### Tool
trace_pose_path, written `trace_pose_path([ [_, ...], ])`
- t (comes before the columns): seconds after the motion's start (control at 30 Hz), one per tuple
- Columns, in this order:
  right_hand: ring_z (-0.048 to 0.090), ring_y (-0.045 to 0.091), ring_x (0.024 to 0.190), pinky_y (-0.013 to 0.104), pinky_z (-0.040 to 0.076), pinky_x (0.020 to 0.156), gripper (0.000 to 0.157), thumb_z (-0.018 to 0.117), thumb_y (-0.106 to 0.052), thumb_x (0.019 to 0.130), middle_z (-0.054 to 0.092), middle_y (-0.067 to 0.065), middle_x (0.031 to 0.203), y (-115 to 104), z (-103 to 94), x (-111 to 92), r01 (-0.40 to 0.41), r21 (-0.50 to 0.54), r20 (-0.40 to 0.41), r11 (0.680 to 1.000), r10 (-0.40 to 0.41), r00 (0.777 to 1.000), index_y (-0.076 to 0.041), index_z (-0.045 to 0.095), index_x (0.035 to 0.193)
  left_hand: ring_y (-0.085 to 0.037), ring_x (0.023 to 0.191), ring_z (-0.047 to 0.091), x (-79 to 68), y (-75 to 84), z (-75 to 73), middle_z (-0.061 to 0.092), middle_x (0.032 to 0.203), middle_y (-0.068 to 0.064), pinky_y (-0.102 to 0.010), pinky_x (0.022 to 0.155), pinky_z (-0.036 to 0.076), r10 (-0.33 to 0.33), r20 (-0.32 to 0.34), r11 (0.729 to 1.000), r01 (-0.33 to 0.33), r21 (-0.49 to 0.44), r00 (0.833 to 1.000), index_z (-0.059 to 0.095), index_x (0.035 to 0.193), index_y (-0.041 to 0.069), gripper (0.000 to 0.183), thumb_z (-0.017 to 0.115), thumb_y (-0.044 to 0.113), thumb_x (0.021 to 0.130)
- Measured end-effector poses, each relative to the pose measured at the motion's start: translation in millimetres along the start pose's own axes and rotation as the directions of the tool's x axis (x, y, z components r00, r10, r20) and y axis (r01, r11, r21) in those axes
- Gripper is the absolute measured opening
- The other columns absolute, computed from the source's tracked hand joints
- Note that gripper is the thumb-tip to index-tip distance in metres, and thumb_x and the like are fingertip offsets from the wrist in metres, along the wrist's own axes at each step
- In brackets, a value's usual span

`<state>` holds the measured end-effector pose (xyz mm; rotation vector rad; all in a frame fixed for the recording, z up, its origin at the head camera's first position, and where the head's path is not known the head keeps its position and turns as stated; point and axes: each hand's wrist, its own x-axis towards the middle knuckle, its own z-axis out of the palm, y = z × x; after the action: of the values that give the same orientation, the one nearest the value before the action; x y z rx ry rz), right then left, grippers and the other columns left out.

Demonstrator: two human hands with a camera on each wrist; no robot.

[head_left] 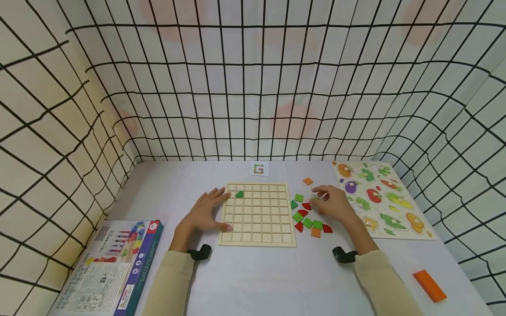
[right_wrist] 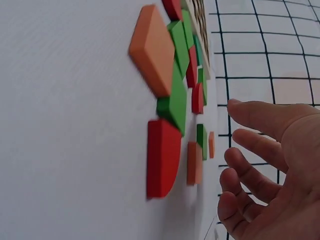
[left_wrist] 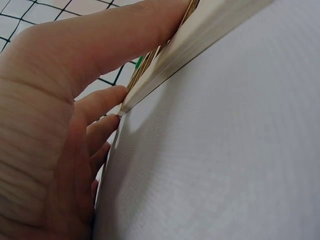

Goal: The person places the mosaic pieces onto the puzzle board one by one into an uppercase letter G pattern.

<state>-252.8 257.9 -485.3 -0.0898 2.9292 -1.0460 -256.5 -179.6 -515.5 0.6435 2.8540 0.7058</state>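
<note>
A wooden grid board (head_left: 261, 215) lies flat on the white table, with one green piece (head_left: 239, 194) with a rounded corner in a cell near its upper left. My left hand (head_left: 204, 211) rests along the board's left edge, thumb and fingers spread and touching it. To the board's right, my right hand (head_left: 334, 203) hovers over loose wooden pieces, its fingers loosely bent with nothing between thumb and fingertips. A green square (right_wrist: 201, 141) and an orange piece (right_wrist: 194, 162) lie close by it. Red quarter-round pieces (right_wrist: 164, 159) and green squares (head_left: 317, 224) are scattered there.
A small pattern card (head_left: 259, 169) lies behind the board. At the right sits a vegetable puzzle board (head_left: 379, 219), with an orange block (head_left: 430, 285) nearer the front. A game box (head_left: 106, 267) stands at the left front. Black netting (head_left: 241, 94) encloses the table.
</note>
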Motion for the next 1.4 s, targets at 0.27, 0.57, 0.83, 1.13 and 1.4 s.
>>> trace_pose_path([
  [0.27,0.054,0.03,0.099,0.031,0.047,0.077,0.046,0.075,-0.025,0.092,0.062,0.02,0.12,7,-4.6,-3,0.001,-0.063,0.011,0.998,0.0,1.0,-0.004,0.067,0.132,-0.031,0.161,0.015,-0.7,0.4,-1.0,0.025,0.172,-0.005,-0.056,0.131,0.01,-0.002,-0.001,1.0,0.002,0.0,1.0,0.039,0.161,0.022,0.113,0.084,0.065,0.067],
  [0.57,0.055,0.031,0.099,0.035,0.048,0.079,0.042,0.075,-0.022,0.093,0.063,0.022,0.12,5,-6.0,-6,-0.029,-0.069,0.028,0.997,0.031,0.999,0.0,0.069,0.128,-0.031,0.161,0.015,-0.1,1.3,-1.1,0.024,0.172,-0.004,-0.056,0.131,0.01,0.008,0.001,1.0,-0.008,0.006,1.0,0.037,0.161,0.023,0.113,0.084,0.065,0.068],
  [0.83,0.056,0.029,0.099,0.033,0.047,0.079,0.035,0.075,-0.021,0.093,0.064,0.02,0.117,13,-3.6,-5,-0.039,-0.046,0.01,0.998,0.039,0.999,-0.002,0.072,0.123,-0.032,0.161,0.016,-0.8,2.6,-1.0,0.025,0.172,-0.006,-0.057,0.13,0.011,0.026,-0.006,1.0,-0.026,-0.012,1.0,0.038,0.161,0.021,0.113,0.084,0.064,0.067],
  [1.13,0.056,0.029,0.101,0.034,0.048,0.08,0.035,0.074,-0.023,0.095,0.064,0.018,0.117,16,-1.0,-4,-0.057,-0.025,0.019,0.998,0.058,0.998,-0.004,0.071,0.125,-0.03,0.161,0.015,-0.9,-1.0,1.0,0.024,0.172,-0.004,-0.056,0.131,0.01,0.024,0.002,1.0,-0.024,-0.018,1.0,0.037,0.161,0.021,0.114,0.083,0.066,0.067],
  [1.4,0.057,0.032,0.107,0.037,0.053,0.084,0.038,0.073,-0.026,0.096,0.065,0.018,0.123,6,0.5,-4,-0.019,-0.013,-0.005,1.0,0.019,1.0,-0.007,0.07,0.128,-0.03,0.161,0.015,-1.3,-1.5,1.4,0.024,0.172,-0.004,-0.057,0.13,0.011,0.017,0.005,1.0,-0.017,-0.011,1.0,0.037,0.161,0.021,0.115,0.083,0.067,0.066],
])
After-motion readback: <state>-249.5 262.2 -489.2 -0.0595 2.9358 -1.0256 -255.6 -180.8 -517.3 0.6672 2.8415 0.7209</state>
